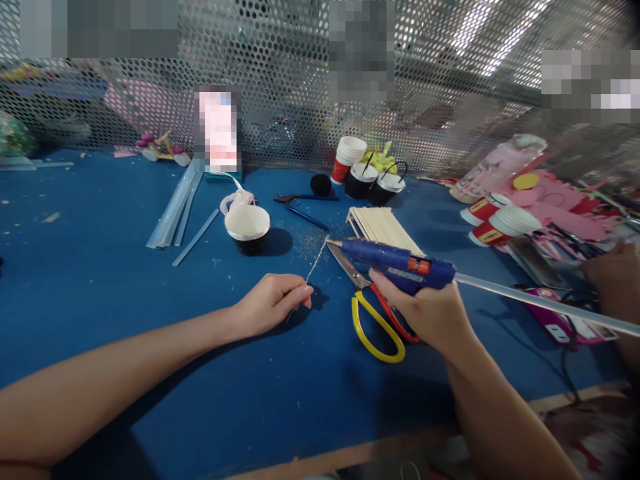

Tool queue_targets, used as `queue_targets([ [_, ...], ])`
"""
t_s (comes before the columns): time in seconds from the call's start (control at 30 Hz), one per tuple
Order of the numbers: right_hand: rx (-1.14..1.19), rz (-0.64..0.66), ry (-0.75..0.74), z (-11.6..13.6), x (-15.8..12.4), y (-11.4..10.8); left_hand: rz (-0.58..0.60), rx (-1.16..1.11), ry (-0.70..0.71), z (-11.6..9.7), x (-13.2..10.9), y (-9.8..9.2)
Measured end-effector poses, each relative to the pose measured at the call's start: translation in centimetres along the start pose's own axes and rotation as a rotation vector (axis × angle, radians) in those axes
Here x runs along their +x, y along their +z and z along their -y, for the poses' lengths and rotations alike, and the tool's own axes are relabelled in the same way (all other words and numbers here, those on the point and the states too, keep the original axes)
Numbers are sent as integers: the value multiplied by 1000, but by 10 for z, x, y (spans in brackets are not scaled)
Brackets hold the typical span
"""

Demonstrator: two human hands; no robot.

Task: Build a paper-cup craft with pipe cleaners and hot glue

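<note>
Blue table (100,280) before perforated metal screen (280,73); right hand (433,315) grips glue gun (397,265), left hand (273,303) pinches glue strand (316,261).

The glue gun (395,265) is lying level in the right hand (430,313), just above the tabletop (125,300), its blue body showing an orange band near the middle. Its metal nozzle (334,243) is pointing left. A long clear glue stick (540,301) is sticking out of its back end, running right and slightly down to the frame edge. A thin pale strand (316,261) is stretching from the nozzle tip down and left to the left hand (273,303), whose fingers (300,293) are pinching its lower end close to the tabletop.
</note>
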State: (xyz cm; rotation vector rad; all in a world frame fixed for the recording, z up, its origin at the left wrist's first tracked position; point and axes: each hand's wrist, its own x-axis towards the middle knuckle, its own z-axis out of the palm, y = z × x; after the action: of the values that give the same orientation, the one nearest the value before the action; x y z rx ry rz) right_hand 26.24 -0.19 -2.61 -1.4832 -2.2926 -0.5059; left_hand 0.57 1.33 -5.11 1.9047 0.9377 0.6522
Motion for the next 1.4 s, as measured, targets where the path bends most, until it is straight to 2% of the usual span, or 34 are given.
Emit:
queue_targets([
  [0.3,58,59,39,5,7,-9,11,-5,-15,0,-1,0],
  [0.67,326,96,74,4,11,-8,8,-36,-37,2,0,1],
  [0.73,508,131,134,9,17,-13,0,-53,-59,2,0,0],
  [0.9,970,281,463,16,26,-26,-34,-88,-97,3,1,-1],
  [1.03,1113,198,570,9,24,-23,-51,-83,-95,4,2,0],
  [1.1,1120,124,615,3,24,-20,-60,-75,-92,3,1,1],
  [1.2,1007,116,623,-7,30,-18,-67,-47,-84,2,1,2],
  [1.3,800,121,652,-20,41,-15,-82,-3,-79,1,0,3],
  [1.4,522,194,695,-34,54,-10,-95,25,-85,1,0,4],
])
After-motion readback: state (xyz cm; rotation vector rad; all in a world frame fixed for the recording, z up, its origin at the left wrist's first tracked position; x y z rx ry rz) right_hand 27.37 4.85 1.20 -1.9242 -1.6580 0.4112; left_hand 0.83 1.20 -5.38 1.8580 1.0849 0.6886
